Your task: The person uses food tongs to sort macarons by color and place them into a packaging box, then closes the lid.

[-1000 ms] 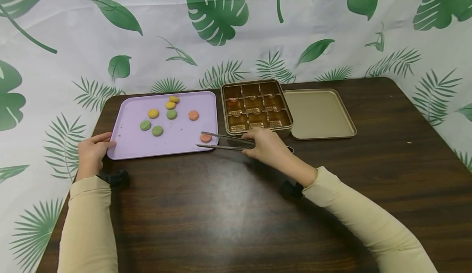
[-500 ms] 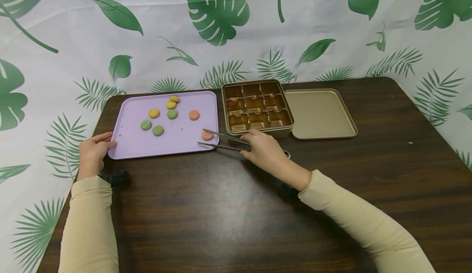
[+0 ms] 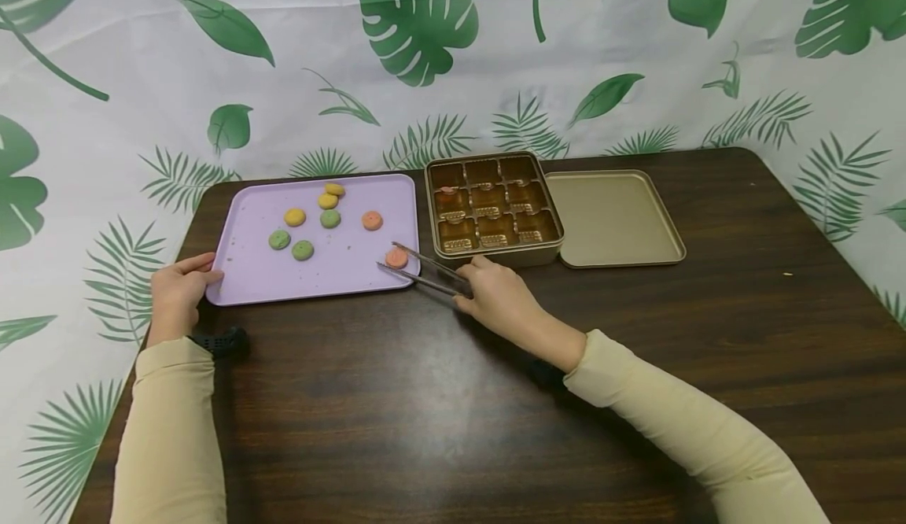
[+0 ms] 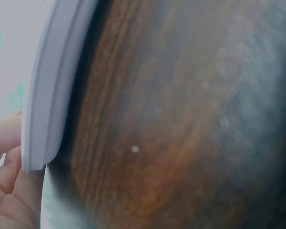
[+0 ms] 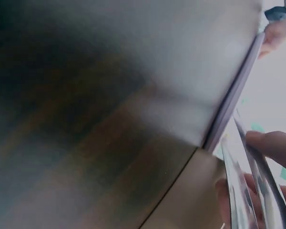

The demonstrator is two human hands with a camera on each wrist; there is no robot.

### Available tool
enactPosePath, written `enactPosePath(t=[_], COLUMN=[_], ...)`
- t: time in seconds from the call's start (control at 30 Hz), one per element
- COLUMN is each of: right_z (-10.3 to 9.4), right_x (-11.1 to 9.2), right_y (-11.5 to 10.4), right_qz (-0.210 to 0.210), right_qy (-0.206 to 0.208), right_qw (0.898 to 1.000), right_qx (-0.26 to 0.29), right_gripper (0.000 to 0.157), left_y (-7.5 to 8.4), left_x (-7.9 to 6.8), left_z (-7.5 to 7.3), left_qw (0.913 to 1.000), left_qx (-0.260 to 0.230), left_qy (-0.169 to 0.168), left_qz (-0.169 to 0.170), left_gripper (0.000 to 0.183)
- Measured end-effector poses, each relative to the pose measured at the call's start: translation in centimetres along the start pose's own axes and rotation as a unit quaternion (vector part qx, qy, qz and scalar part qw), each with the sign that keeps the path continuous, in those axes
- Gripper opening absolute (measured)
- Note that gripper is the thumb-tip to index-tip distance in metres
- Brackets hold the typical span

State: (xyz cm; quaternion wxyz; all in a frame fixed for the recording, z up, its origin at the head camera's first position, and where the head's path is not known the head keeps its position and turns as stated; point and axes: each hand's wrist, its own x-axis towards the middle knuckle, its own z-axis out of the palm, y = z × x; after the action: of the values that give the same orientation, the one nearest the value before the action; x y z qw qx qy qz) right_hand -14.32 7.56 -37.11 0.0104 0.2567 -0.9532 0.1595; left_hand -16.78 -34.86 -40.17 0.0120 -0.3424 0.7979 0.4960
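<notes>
My left hand holds the left edge of a lilac tray; in the left wrist view its thumb and fingers meet at the tray's rim. With my right hand I grip metal tongs, whose two arms stand apart. An orange round cookie, near the tray's right edge, lies between the tong tips. Another orange cookie sits farther back, with green cookies and yellow cookies to its left. The right wrist view shows the tongs between thumb and fingers.
Right of the tray stands a gold tin with a divided insert; one left-hand compartment shows something reddish. A flat gold lid lies beside it. Small crumbs dot the tray. Behind the dark wooden table hangs a leaf-printed cloth.
My right hand has shifted slightly left and toward me, turning the tongs to a steeper slant around the orange cookie. The left hand has stayed at the tray.
</notes>
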Motion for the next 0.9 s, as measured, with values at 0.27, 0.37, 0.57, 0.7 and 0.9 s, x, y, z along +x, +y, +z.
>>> enactPosePath(t=[0.27,0.37,0.57,0.7,0.9], right_z=[-0.3,-0.3,-0.5,-1.2,-3.1], right_x=[0.6,0.7,0.7,0.8,1.1], right_y=[0.7,0.9,1.2,1.3,1.9], right_qz=[0.016,0.018,0.000,-0.008,0.008], right_qy=[-0.014,-0.011,0.011,0.023,0.037], right_qw=[0.998,0.998,0.998,0.998,0.997], right_qx=[0.053,0.065,0.065,0.064,0.066], right_gripper=[0.035,0.034,0.033,0.034,0.037], left_y=[0.1,0.1,0.2,0.2,0.2], left_x=[0.2,0.1,0.1,0.1,0.1], left_z=[0.1,0.1,0.0,0.0,0.0], left_qw=[0.9999,0.9999,0.9998,0.9998,0.9998], left_qx=[-0.003,0.000,0.009,0.009,0.012], left_qy=[0.004,0.004,0.002,0.003,0.005], left_qz=[-0.011,-0.014,-0.015,-0.015,-0.015], left_gripper=[0.050,0.050,0.050,0.050,0.050])
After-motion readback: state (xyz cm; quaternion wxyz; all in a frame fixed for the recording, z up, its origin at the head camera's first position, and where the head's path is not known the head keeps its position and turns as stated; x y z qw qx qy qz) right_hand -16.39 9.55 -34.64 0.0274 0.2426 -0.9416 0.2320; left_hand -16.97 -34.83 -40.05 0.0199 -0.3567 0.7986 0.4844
